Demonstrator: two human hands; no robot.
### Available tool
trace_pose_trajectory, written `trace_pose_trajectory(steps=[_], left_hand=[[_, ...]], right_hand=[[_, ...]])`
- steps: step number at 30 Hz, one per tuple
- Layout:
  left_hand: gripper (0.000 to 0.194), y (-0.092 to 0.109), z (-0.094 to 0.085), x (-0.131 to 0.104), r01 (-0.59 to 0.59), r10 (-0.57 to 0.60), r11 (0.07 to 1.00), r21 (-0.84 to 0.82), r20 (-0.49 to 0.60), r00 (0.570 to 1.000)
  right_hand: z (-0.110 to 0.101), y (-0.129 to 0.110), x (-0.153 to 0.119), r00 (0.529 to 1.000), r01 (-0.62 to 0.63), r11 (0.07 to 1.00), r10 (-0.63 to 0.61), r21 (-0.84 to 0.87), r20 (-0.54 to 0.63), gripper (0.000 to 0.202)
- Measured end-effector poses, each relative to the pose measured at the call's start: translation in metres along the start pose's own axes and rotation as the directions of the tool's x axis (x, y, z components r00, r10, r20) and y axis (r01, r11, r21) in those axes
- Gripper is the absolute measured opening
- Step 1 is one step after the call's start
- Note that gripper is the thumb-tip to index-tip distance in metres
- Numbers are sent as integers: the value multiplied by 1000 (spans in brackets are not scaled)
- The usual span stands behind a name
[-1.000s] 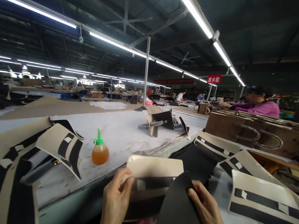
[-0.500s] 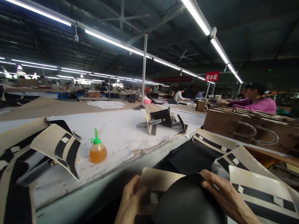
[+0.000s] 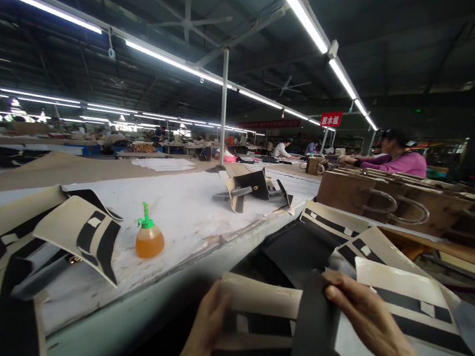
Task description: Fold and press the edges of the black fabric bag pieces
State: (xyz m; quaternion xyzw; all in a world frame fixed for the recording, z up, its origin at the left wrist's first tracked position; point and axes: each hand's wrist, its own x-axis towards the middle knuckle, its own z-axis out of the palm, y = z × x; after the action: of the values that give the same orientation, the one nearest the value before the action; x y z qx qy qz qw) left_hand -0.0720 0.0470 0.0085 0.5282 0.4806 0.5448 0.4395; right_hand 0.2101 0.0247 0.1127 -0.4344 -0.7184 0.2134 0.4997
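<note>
1. The left grip (image 3: 204,325) holds the left edge of a cream bag panel (image 3: 263,296) crossed by black bands; its fingertips are blurred.
2. The right grip (image 3: 355,301) pinches the top edge of a black flap (image 3: 315,340) between thumb and fingers, and the flap hangs down from it.
3. The cream bag panel is between the two grips, its right end meeting or passing behind the flap; whether the two are joined I cannot tell.
4. Just right of and beyond the right grip lie overlapping striped panels (image 3: 399,278) with small white tabs.
5. Ahead and left of the left grip, a green-nozzled squeeze bottle (image 3: 150,242) of amber liquid stands on the white-covered worktop (image 3: 190,207).
6. Farther left of that grip are curved cream-and-black pieces (image 3: 82,227).
7. Well beyond both grips, a black bag part (image 3: 258,183) with a gold-coloured fitting rests on the worktop.
8. Beyond the right grip, to its right, brown bags (image 3: 345,191) stand in a row; behind them is a person in purple (image 3: 410,164).
</note>
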Motion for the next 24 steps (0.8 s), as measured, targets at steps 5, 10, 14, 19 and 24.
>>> trace_pose_trajectory(steps=[5, 10, 14, 19, 24], left_hand=[[59, 26, -8, -24, 29, -29, 1000, -3, 10, 1000], [60, 57, -7, -55, 69, -69, 997, -17, 36, 997], [54, 86, 0, -70, 19, -5, 996, -83, 165, 986], [42, 90, 3, -77, -5, 38, 984, -178, 181, 983], [39, 88, 3, -81, -26, 66, 979, -201, 199, 978]], right_hand=[[51, -22, -12, 962, 260, 945, -235, -199, 143, 25], [71, -42, -21, 834, 551, 787, -529, -276, 156, 24], [66, -57, -25, 780, 624, 717, -596, -309, 192, 23], [61, -68, -22, 753, 635, 661, -644, -400, 132, 27], [64, -74, -20, 725, 663, 622, -671, -416, 153, 29]])
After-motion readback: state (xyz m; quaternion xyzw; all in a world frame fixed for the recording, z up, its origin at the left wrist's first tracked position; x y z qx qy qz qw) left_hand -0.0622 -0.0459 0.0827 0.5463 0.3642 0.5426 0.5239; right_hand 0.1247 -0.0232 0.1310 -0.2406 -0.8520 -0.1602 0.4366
